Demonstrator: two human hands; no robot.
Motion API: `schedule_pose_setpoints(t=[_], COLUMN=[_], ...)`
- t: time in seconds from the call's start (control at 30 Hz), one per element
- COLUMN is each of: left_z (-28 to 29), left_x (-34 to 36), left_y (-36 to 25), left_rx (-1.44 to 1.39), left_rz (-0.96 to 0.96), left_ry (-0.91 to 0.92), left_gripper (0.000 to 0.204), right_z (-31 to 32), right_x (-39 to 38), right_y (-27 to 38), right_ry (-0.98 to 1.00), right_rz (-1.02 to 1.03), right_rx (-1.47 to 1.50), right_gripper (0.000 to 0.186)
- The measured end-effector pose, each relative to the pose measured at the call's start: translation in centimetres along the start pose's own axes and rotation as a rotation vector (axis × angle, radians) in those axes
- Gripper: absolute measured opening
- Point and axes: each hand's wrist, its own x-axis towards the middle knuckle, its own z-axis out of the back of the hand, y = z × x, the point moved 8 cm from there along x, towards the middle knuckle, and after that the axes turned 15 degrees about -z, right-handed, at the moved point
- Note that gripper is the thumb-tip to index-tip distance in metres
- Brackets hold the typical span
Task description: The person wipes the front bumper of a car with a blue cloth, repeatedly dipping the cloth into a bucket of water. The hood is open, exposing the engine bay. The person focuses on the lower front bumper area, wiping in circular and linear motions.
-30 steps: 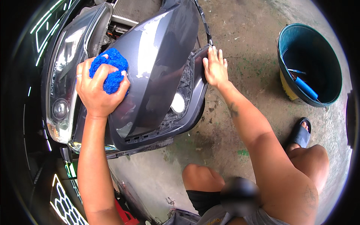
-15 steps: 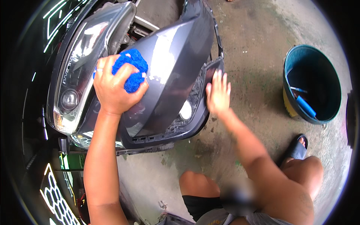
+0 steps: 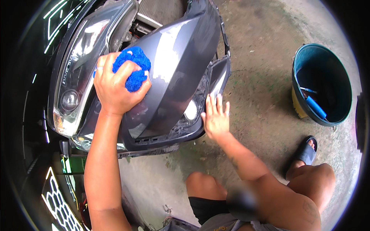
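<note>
A crumpled blue microfibre cloth (image 3: 135, 77) is bunched in my left hand (image 3: 115, 89), fingers curled round it. Hand and cloth press on the dark grey car bumper (image 3: 175, 57) where it meets the headlight (image 3: 83, 54). My right hand (image 3: 216, 119) lies with its fingers stretched out along the bumper's lower right edge, touching it and holding nothing. Between the two hands, a round fog light (image 3: 190, 111) sits in the bumper's lower opening. The surface beneath the cloth is hidden.
On the concrete floor (image 3: 262, 88) to the right stands a dark green bucket (image 3: 295, 77) with a blue-handled tool (image 3: 316, 107) inside. My sandalled foot (image 3: 305, 152) is just nearer than the bucket. A radiator (image 3: 163, 11) shows behind the bumper.
My right hand has slid nearer to me and slightly left along the bumper's edge. My left hand and the cloth have barely shifted.
</note>
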Motion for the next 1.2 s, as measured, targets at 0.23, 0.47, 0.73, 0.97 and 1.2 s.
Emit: schedule_pose_setpoints(t=[0.23, 0.47, 0.73, 0.97, 1.2], left_z=[0.3, -0.4, 0.2, 0.1, 0.7], left_x=[-0.7, -0.2, -0.6, -0.1, -0.6], left_y=[-0.1, -0.1, -0.3, -0.3, -0.2], left_rx=[0.047, 0.043, 0.034, 0.048, 0.060], left_rz=[-0.063, -0.045, -0.037, -0.056, -0.035], left_ry=[-0.033, -0.037, -0.015, -0.034, -0.013], left_gripper=[0.028, 0.027, 0.026, 0.025, 0.026], right_z=[6.5, 3.3, 5.9, 6.1, 8.6], right_x=[13.4, 8.1, 13.3, 10.2, 8.2], right_y=[-6.6, -2.6, -4.0, -1.1, 1.3], right_ry=[-0.223, -0.219, -0.110, -0.157, -0.046], right_rz=[-0.190, -0.246, -0.356, -0.289, -0.203], right_rx=[0.158, 0.493, 0.529, 0.556, 0.620], right_gripper=[0.064, 0.063, 0.070, 0.067, 0.068])
